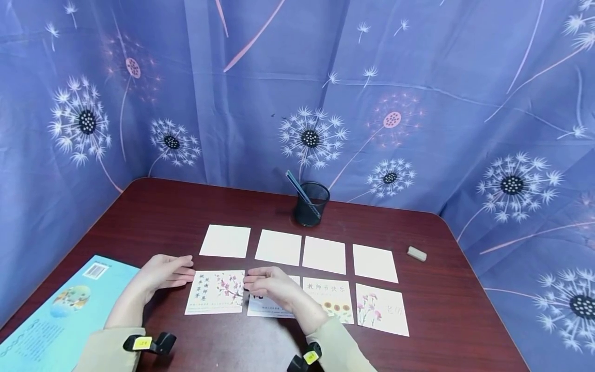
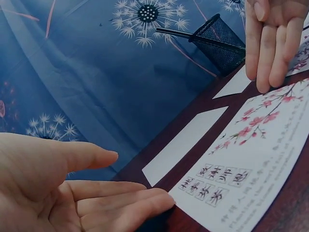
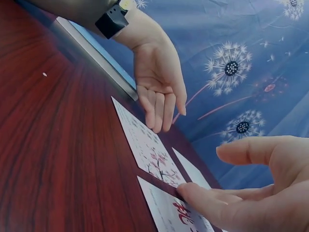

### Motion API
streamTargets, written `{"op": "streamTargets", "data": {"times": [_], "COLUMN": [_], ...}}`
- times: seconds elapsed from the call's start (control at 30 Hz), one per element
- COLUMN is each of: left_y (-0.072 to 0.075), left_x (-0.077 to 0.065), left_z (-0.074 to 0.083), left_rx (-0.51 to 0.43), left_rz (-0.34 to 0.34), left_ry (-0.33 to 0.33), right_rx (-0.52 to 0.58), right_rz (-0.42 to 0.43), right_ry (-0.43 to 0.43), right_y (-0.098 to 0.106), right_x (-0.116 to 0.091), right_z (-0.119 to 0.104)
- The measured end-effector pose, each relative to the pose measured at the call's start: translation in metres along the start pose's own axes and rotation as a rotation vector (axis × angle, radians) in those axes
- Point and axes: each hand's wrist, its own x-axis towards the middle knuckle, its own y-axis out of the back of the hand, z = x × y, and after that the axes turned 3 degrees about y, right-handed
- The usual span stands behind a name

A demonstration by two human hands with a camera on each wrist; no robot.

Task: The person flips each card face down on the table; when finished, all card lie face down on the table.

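Brush-style characters reading 致谢师恩 and 桃李芬芳 sit beside printed pink blossoms on a flat white blossom card (image 1: pixel 216 305), which lies on the reddish-brown wood-grain table (image 1: pixel 218 341) between both hands. The left hand (image 1: pixel 160 276), fingers extended, is at the card's left edge; the right hand (image 1: pixel 279 289), fingers uncurled, is at its right edge, partly covering a neighbouring card (image 1: pixel 269 311). Farther right, a sunflower card (image 1: pixel 327 294) reads 教师节快乐 and a pink-flower card (image 1: pixel 383 321) reads 老师. Beyond stand four plain white cards (image 1: pixel 225 241) in a row, and a black wire-mesh cup (image 1: pixel 307 216).
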Motion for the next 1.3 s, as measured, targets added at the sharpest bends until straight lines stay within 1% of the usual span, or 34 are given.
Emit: {"op": "streamTargets", "data": {"times": [0.17,0.27,0.4,0.6,0.73,0.9,1.0,1.07,1.17,1.3], "left_y": [0.001,0.002,0.002,0.004,0.004,0.003,0.002,0.002,0.000,-0.001], "left_x": [0.002,0.002,0.004,0.005,0.005,0.008,0.010,0.010,0.011,0.012], "left_z": [-0.003,-0.005,-0.007,-0.008,-0.006,-0.006,-0.006,-0.006,-0.007,-0.008], "left_rx": [-0.040,-0.063,-0.082,-0.100,-0.106,-0.116,-0.121,-0.122,-0.122,-0.127], "left_rz": [-0.007,-0.002,0.009,0.011,0.015,0.015,0.017,0.019,0.020,0.013], "left_ry": [-0.009,-0.001,0.010,0.003,0.004,0.009,0.009,0.010,0.013,0.009], "right_rx": [0.028,0.034,0.026,0.031,0.060,0.086,0.077,0.070,0.050,0.026], "right_rz": [0.030,0.053,0.065,0.087,0.115,0.190,0.246,0.269,0.267,0.230], "right_ry": [0.001,-0.007,-0.010,-0.011,-0.003,0.014,0.020,0.029,0.035,0.037], "right_y": [-0.005,-0.008,-0.010,-0.013,-0.017,-0.024,-0.029,-0.031,-0.033,-0.036], "right_x": [0.001,0.002,0.003,0.006,0.007,0.010,0.012,0.013,0.015,0.019], "right_z": [0.001,0.000,-0.001,-0.002,-0.005,-0.005,-0.004,-0.003,-0.002,0.001]}}
